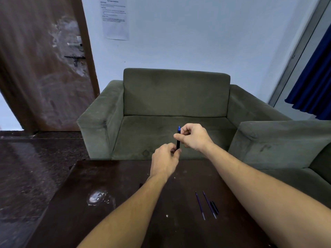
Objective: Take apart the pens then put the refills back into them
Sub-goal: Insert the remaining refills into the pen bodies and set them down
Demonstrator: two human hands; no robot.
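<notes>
A black pen with a blue top stands nearly upright in the air above the far edge of the dark table. My left hand grips its lower end and my right hand pinches its upper part between thumb and fingers. On the table under my right forearm lie two thin blue refills, side by side. A short black pen piece rests against the right one.
A grey-green sofa stands just beyond the table, a second one to the right. A whitish stain marks the table's left part. A brown door is at the far left, a blue curtain at the right.
</notes>
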